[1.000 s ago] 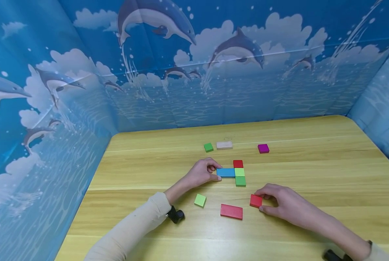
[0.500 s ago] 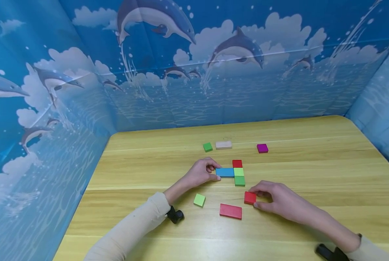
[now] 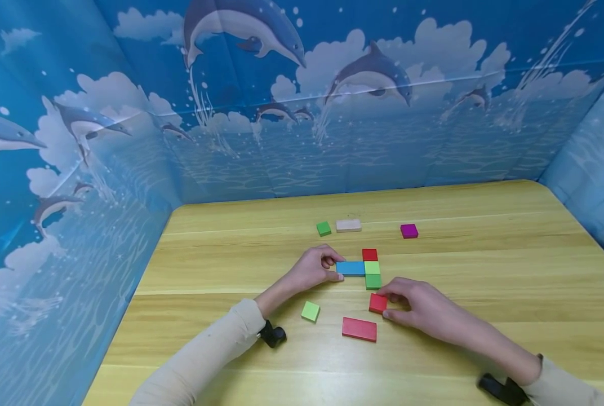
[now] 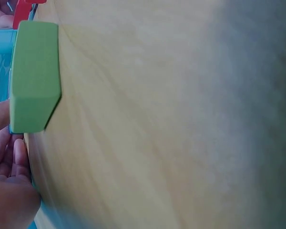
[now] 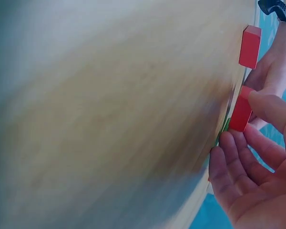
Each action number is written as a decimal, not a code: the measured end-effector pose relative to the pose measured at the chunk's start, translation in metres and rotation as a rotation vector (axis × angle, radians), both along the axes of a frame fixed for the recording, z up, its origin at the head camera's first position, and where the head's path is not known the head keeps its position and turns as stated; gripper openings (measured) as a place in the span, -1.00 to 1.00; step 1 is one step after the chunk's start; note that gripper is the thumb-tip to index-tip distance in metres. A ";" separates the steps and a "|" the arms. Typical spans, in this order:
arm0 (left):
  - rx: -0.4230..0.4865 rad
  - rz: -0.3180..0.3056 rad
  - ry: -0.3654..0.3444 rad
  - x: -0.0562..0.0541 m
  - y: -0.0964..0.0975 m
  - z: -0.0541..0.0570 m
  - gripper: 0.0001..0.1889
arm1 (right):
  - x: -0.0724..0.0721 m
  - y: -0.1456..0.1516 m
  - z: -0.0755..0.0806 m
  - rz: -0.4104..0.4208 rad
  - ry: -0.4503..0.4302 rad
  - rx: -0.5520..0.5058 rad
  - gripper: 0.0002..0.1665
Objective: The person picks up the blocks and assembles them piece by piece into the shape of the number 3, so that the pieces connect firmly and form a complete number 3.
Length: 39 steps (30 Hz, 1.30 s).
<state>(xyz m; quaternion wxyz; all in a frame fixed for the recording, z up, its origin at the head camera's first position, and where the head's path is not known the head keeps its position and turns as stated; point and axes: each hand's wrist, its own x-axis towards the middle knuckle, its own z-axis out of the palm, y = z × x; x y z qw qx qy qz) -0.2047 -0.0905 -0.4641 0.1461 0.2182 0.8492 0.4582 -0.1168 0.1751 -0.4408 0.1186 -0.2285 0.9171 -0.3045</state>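
Observation:
My left hand (image 3: 312, 269) pinches the left end of a flat blue block (image 3: 351, 269) between thumb and fingers. The blue block's right end meets a column of square blocks: red (image 3: 370, 255) at the back, light green (image 3: 371, 268) in the middle, green (image 3: 373, 281) in front. Just in front of the green one is another red square block (image 3: 377, 303). My right hand (image 3: 426, 310) holds that block from the right, thumb on the near side. In the right wrist view, thumb and index finger grip the red block (image 5: 240, 112), the other fingers extended.
A longer red block (image 3: 359, 329) lies nearer the front, with a loose light green block (image 3: 310, 312) to its left. Toward the back of the wooden table (image 3: 510, 254) lie a green block (image 3: 324, 228), a pale block (image 3: 349, 225) and a purple block (image 3: 409, 231).
My right hand has slid the red square block left and slightly away from me, closer to the green block's front edge. The left hand and blue block have stayed in place.

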 end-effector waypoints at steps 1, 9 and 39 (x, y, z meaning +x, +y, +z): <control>0.000 0.000 0.000 0.000 0.000 0.000 -0.69 | 0.000 -0.001 0.000 0.001 0.004 -0.003 -0.56; 0.000 0.002 -0.003 -0.001 0.000 -0.001 -0.70 | 0.001 -0.006 0.002 0.004 0.066 0.021 -0.57; -0.003 0.004 -0.002 -0.001 0.000 -0.004 -0.69 | -0.003 -0.013 0.002 -0.026 0.158 0.021 -0.74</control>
